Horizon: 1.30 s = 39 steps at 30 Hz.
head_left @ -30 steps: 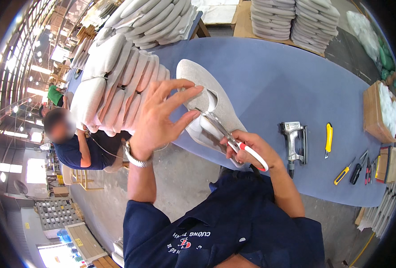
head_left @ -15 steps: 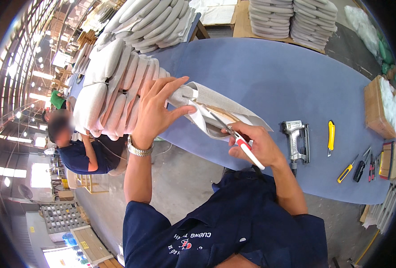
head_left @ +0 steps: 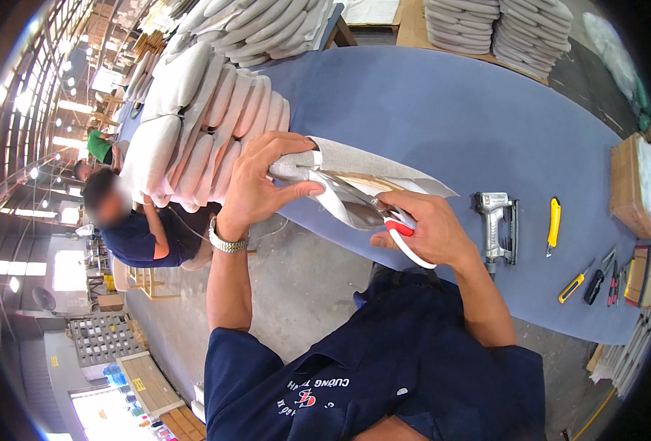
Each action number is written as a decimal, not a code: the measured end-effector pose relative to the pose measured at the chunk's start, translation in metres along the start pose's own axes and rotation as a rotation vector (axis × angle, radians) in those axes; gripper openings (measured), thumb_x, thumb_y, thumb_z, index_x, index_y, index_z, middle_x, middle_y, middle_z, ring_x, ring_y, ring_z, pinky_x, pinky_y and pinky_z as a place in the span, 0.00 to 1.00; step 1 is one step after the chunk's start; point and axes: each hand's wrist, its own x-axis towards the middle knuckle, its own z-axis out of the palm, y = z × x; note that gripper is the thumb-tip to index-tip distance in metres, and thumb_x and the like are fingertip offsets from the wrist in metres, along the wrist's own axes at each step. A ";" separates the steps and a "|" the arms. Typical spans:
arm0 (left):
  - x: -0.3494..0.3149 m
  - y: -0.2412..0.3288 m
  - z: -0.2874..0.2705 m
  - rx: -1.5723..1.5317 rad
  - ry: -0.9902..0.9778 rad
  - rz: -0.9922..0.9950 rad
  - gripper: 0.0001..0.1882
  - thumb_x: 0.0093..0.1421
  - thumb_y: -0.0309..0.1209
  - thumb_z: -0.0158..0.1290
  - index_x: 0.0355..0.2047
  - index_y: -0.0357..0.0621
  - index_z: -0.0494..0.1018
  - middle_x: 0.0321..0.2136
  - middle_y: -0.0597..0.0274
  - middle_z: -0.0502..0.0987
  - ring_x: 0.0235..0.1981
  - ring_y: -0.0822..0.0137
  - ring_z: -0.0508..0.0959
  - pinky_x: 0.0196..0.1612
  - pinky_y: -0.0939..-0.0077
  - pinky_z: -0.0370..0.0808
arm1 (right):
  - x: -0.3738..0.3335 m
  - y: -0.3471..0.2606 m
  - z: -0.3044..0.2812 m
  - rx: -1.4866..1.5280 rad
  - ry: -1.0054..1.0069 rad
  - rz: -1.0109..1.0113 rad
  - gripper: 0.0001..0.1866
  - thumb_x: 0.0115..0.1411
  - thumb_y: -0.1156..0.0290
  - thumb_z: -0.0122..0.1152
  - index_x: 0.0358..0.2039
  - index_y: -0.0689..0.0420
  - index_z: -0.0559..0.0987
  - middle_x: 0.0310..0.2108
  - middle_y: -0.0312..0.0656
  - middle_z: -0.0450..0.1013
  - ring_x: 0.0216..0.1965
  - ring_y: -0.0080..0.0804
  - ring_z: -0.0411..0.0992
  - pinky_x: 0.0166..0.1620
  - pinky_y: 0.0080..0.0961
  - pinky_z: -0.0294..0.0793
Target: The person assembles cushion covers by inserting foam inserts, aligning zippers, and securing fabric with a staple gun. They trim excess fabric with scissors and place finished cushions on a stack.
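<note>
My left hand (head_left: 263,180), with a metal-banded watch at the wrist, grips one end of a grey fabric-covered pad (head_left: 369,159), fingers over the top and thumb along the near side. Loose fabric flaps stand open along the pad, and a tan strip shows between them. My right hand (head_left: 432,228) holds scissors with red and white handles (head_left: 400,228). Their blades reach between the flaps toward my left thumb; the tips are hidden by fabric. The pad is held over the near edge of a blue-topped table (head_left: 414,95).
A stapler-like air tool (head_left: 495,226), a yellow cutter (head_left: 553,224) and several hand tools (head_left: 594,283) lie on the right. Piled grey pads (head_left: 193,125) stand at left, more (head_left: 461,26) at the back. A carton (head_left: 632,184) sits far right. A co-worker (head_left: 138,228) is at left.
The scissors have gone further in between the flaps and their handles have spread apart. My left fingers have closed down more on the pad's end. The whole view has shifted slightly.
</note>
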 end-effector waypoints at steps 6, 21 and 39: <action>-0.009 0.003 -0.001 -0.024 -0.003 -0.023 0.30 0.44 0.42 0.77 0.44 0.41 0.81 0.44 0.56 0.83 0.48 0.56 0.81 0.53 0.64 0.75 | 0.006 0.003 0.009 0.004 0.006 -0.042 0.32 0.48 0.48 0.80 0.45 0.59 0.81 0.37 0.46 0.81 0.36 0.47 0.79 0.40 0.36 0.76; -0.014 0.012 0.000 0.000 0.005 -0.021 0.30 0.42 0.43 0.77 0.44 0.43 0.82 0.44 0.58 0.84 0.47 0.58 0.81 0.53 0.65 0.74 | 0.005 0.023 0.022 -0.011 0.134 -0.166 0.28 0.52 0.53 0.79 0.48 0.55 0.82 0.37 0.42 0.80 0.38 0.43 0.80 0.41 0.34 0.78; -0.012 0.018 0.003 0.033 0.015 0.026 0.30 0.42 0.44 0.78 0.43 0.43 0.82 0.43 0.59 0.84 0.46 0.59 0.81 0.52 0.66 0.72 | 0.001 0.015 0.008 0.050 0.041 -0.158 0.29 0.52 0.49 0.78 0.46 0.57 0.82 0.42 0.45 0.82 0.39 0.47 0.80 0.42 0.37 0.78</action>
